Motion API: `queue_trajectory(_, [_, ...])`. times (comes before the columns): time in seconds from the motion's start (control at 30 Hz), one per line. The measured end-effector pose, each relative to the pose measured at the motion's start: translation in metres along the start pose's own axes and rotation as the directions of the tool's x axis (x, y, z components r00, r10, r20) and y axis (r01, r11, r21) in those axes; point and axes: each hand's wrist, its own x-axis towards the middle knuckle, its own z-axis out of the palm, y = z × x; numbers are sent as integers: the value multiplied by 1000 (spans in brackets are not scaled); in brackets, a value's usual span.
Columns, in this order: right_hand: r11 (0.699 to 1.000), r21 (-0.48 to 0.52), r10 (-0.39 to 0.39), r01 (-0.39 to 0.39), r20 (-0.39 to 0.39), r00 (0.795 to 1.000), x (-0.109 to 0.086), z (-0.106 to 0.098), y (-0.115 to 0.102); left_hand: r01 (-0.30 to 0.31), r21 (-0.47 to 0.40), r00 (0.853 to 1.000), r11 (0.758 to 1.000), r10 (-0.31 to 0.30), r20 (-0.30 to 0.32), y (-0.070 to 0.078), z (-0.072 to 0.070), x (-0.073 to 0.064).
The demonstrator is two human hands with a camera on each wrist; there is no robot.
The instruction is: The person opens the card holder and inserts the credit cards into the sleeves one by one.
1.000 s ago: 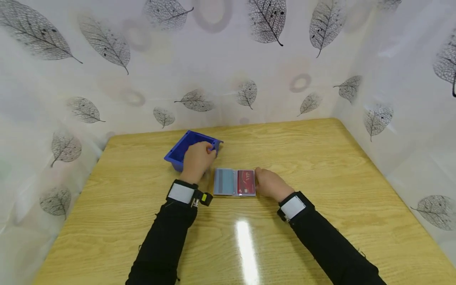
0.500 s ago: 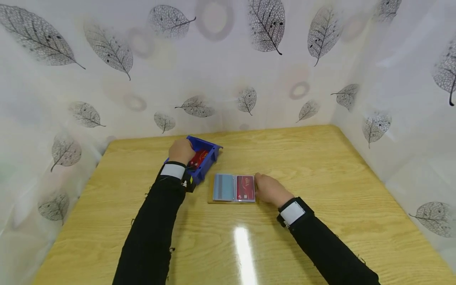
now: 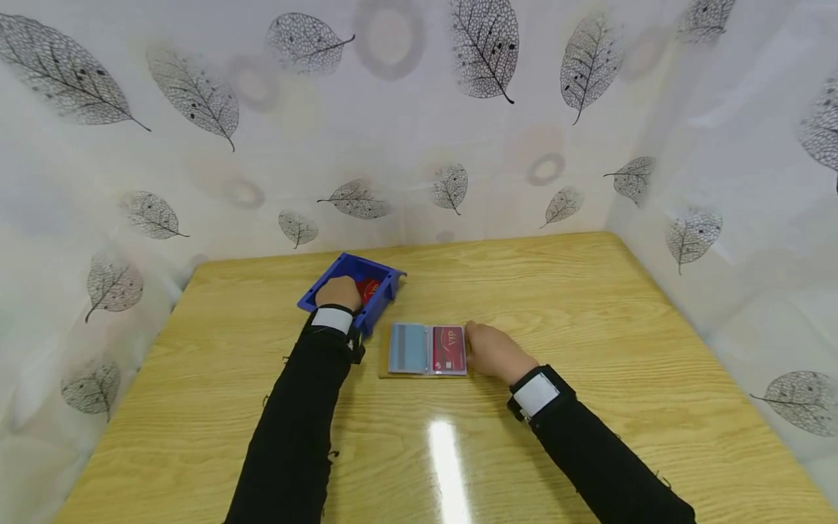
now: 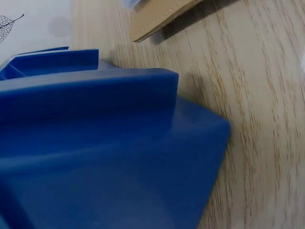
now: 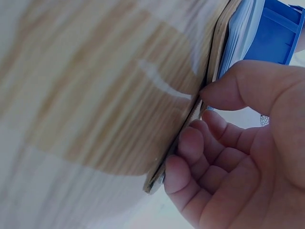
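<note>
In the head view, my left hand (image 3: 339, 292) reaches down into a blue plastic bin (image 3: 383, 300), its fingers hidden inside. A red card (image 3: 370, 288) lies in the bin beside that hand. To the right, a tan card holder (image 3: 384, 358) lies spread open on the table. Its clear sleeves show a pale blue card (image 3: 409, 348) with a grey stripe on the left and a red VIP card (image 3: 449, 348) on the right. My right hand (image 3: 496, 351) pinches the holder's right edge, thumb above and fingers curled beneath, as the right wrist view shows.
The bin's outer wall (image 4: 119, 181) fills much of the left wrist view, with a stitched corner of the holder (image 4: 152, 21) beyond it. A wood-grain table (image 3: 556, 291) carries everything. Leaf-printed white sheeting (image 3: 406, 131) hangs behind and along both sides.
My left hand has gone from the bin's right rim leftward and down into the bin. A red card came into sight there, now partly covered. My right hand stays at the holder's edge.
</note>
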Motion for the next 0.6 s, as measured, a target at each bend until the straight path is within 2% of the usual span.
queue_trajectory(0.3, [1000,9,-4,4,-7,1000,0,3,-1,19,-28,995,999,-16,95,-5,-2,-5])
queue_trajectory(0.47, [1000,16,-5,5,-17,1000,-1,5,-1,3,-93,998,996,3,58,-8,-3,-4])
queue_trajectory(0.6, [1000,17,11,-11,-13,1000,-2,5,-1,-12,-145,1000,989,10,-13,-6,-3,-4])
